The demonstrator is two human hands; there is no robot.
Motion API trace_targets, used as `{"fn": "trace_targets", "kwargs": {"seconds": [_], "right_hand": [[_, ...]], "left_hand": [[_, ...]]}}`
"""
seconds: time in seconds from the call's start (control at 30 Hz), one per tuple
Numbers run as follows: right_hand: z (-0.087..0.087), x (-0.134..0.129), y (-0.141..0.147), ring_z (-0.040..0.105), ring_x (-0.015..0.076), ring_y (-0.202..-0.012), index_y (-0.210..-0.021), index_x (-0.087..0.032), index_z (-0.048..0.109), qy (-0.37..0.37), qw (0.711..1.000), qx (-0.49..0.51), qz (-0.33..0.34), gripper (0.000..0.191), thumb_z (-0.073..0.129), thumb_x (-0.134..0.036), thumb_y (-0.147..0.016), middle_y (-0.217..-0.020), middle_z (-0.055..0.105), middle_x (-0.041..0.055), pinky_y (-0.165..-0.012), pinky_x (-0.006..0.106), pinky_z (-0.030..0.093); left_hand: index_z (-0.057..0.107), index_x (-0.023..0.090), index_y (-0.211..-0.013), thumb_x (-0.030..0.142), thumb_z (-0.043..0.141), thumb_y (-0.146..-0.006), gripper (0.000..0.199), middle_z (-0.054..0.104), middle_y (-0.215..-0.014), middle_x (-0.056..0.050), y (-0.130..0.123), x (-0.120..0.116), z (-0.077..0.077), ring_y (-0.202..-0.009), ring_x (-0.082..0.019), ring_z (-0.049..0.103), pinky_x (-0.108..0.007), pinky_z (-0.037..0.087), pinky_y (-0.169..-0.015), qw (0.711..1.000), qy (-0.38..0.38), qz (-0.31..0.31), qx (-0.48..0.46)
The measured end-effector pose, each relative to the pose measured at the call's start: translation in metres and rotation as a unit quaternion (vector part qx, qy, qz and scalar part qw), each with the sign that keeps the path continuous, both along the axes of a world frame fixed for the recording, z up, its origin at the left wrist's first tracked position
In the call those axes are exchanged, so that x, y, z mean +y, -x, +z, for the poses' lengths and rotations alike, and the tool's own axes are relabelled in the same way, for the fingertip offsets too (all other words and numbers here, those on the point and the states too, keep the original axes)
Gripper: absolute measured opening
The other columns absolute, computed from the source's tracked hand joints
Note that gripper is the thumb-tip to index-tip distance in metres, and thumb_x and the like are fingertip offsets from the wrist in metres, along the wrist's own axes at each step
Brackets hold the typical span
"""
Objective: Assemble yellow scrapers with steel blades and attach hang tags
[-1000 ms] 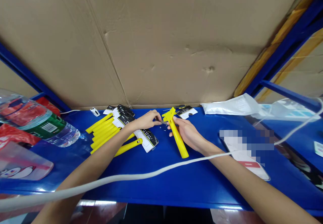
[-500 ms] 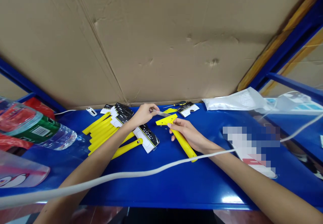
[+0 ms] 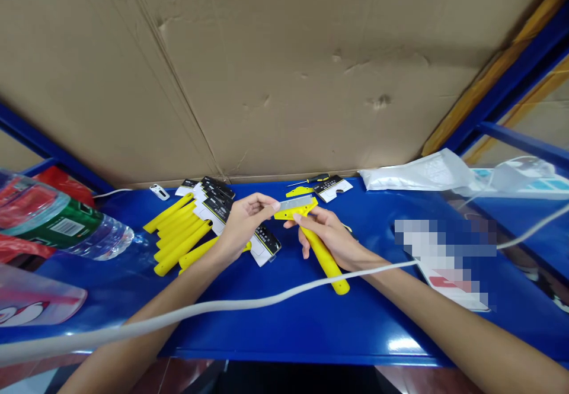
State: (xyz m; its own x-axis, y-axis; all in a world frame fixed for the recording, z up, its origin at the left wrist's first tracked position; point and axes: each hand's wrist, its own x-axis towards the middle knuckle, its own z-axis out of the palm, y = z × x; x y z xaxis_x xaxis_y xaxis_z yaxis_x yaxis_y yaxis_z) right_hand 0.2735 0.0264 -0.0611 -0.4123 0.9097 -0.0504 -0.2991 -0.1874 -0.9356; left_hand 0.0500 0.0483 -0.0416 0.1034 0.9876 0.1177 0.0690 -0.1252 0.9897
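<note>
My right hand (image 3: pixel 331 235) is closed round the neck of a yellow scraper (image 3: pixel 323 258), its wide head up and its handle slanting down toward me. Between the thumb and fingers of my left hand (image 3: pixel 246 221) is the end of a flat grey metal blade (image 3: pixel 295 202). The blade lies along the top of the scraper's head; whether it is fixed there I cannot tell. Beyond the head, a loose yellow plate (image 3: pixel 299 191) rests on the table. Several yellow handles (image 3: pixel 183 235) lie side by side left of my left hand, next to black-and-white packaging cards (image 3: pixel 217 203).
A screwdriver (image 3: pixel 317 178) and another card (image 3: pixel 333 189) lie at the back by the cardboard wall (image 3: pixel 284 74). Plastic bottle (image 3: pixel 75 223) and cup (image 3: pixel 40 296) stand out at left. A white cable (image 3: pixel 213 310) crosses in front. A white pouch (image 3: pixel 413 172) sits back right.
My left hand has brought the blade down and right onto the scraper's head, turning its flat face into view. The right hand still holds the scraper in nearly the same place.
</note>
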Motion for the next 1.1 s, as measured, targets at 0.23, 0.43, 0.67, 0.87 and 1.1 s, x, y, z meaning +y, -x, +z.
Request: {"fn": "trace_targets", "kwargs": {"seconds": [0.23,0.43,0.67,0.87,1.1], "right_hand": [[-0.007,-0.004,0.008,0.068,0.0167,-0.043,-0.094,-0.022,0.068,-0.008,1.0,-0.025,-0.016,0.047,0.093,-0.061,-0.085,-0.078,0.082,0.0021,-0.046,0.032,0.058],[-0.004,-0.004,0.007,0.064,0.018,-0.039,-0.081,-0.021,0.078,-0.051,0.995,-0.081,-0.017,0.049,0.081,-0.068,-0.094,-0.049,0.067,0.0008,-0.045,0.03,0.052],[-0.008,-0.002,0.007,0.056,0.0176,-0.032,-0.071,-0.021,0.078,-0.053,0.995,-0.082,-0.035,0.05,0.085,-0.067,-0.09,-0.047,0.066,0.0013,-0.039,0.032,0.053],[-0.013,0.005,0.003,0.059,0.0175,-0.035,-0.072,-0.02,0.076,-0.049,0.992,-0.095,-0.064,0.052,0.082,-0.068,-0.09,-0.048,0.067,0.0033,-0.043,0.031,0.051],[-0.014,0.015,-0.005,0.06,0.0179,-0.038,-0.079,-0.019,0.076,-0.032,0.988,-0.093,-0.121,0.044,0.083,-0.06,-0.092,-0.047,0.064,0.0012,-0.047,0.032,0.048]], "left_hand": [[0.077,0.02,-0.091,0.05,0.094,-0.086,0.035,0.079,-0.091,-0.004,-0.005,-0.016,-0.012,-0.083,-0.018,0.071,-0.03,0.057,-0.074,1.0,-0.007,-0.012,-0.009],[0.074,0.02,-0.091,0.051,0.091,-0.091,0.035,0.076,-0.083,-0.003,-0.008,-0.022,-0.014,-0.076,-0.017,0.07,-0.031,0.058,-0.072,0.999,-0.012,-0.032,0.001],[0.074,0.021,-0.09,0.051,0.091,-0.09,0.035,0.078,-0.086,-0.005,-0.009,-0.021,-0.016,-0.08,-0.019,0.074,-0.032,0.06,-0.075,0.999,-0.024,-0.046,0.01],[0.078,0.021,-0.1,0.055,0.081,-0.099,0.034,0.082,-0.097,-0.007,0.004,-0.005,-0.011,-0.09,-0.021,0.077,-0.035,0.062,-0.086,0.996,-0.068,-0.029,0.058],[0.078,0.019,-0.109,0.037,0.072,-0.104,0.019,0.084,-0.11,-0.011,-0.008,0.083,-0.01,-0.097,-0.025,0.079,-0.04,0.061,-0.092,0.915,-0.181,-0.124,0.338]]}}
